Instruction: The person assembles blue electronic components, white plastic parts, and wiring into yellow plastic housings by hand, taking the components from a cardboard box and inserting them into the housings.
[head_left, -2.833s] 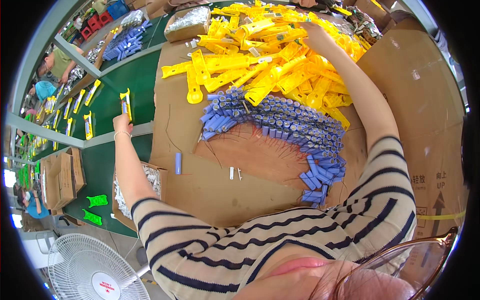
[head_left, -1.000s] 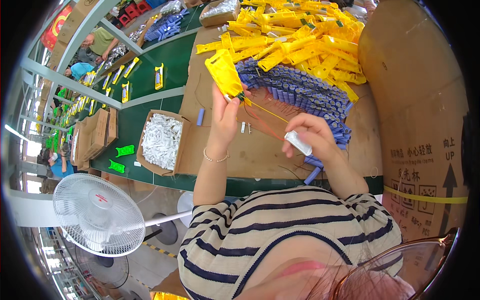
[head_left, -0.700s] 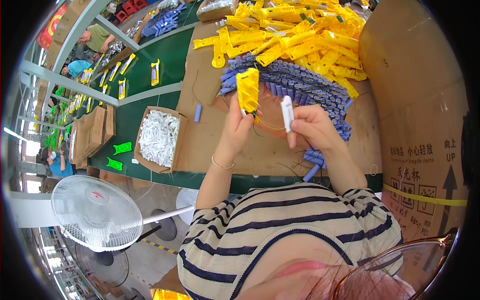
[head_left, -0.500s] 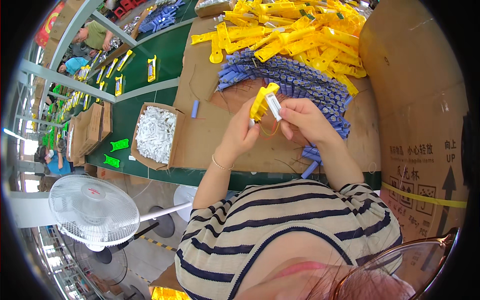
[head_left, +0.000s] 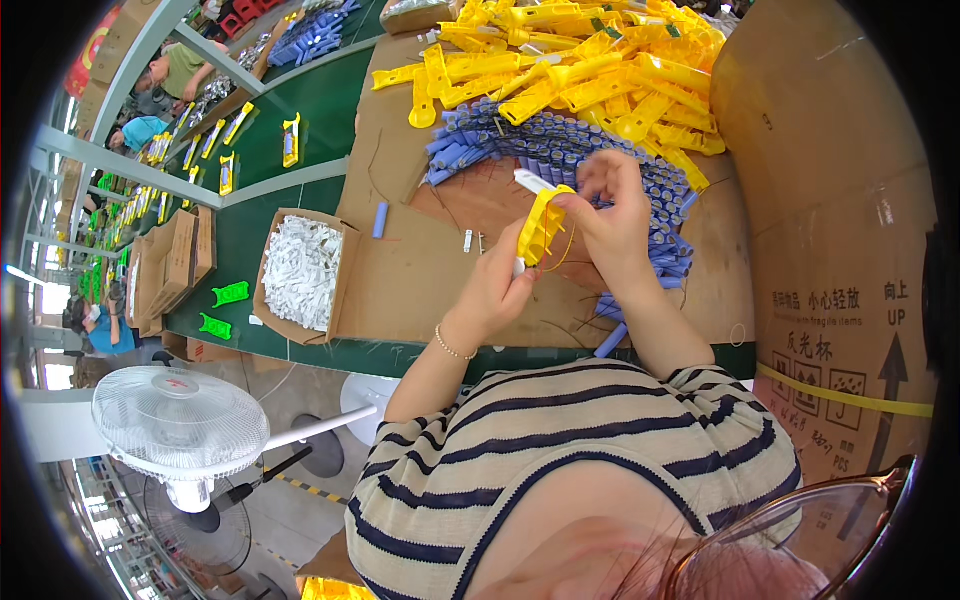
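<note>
My left hand (head_left: 497, 287) is closed around the lower part of a yellow plastic housing (head_left: 540, 228), held tilted above the cardboard sheet. A flat white piece (head_left: 533, 181) sticks out at the housing's upper end, and a small white part shows by my left fingers. Thin wire (head_left: 571, 248) loops out on the right side. At the upper right edge of the housing, my right hand (head_left: 615, 212) touches it with the thumb; its other fingers are loosely curled, apart from the thumb. Behind lies a heap of blue cylindrical cells (head_left: 560, 140) with dark wires.
Yellow housings (head_left: 600, 75) are piled at the back. Left stand a box of white pieces (head_left: 345, 285) and two green parts (head_left: 231, 294). Small white pieces (head_left: 468, 240) and one loose blue cell (head_left: 380, 219) lie on cardboard (head_left: 400, 290). A carton wall (head_left: 820, 200) rises right; a fan (head_left: 180, 420) stands left.
My right fingers have come off the white piece, which now juts from the housing's upper end. My left hand has shifted slightly right and down, with the housing. Small white pieces have come into view.
</note>
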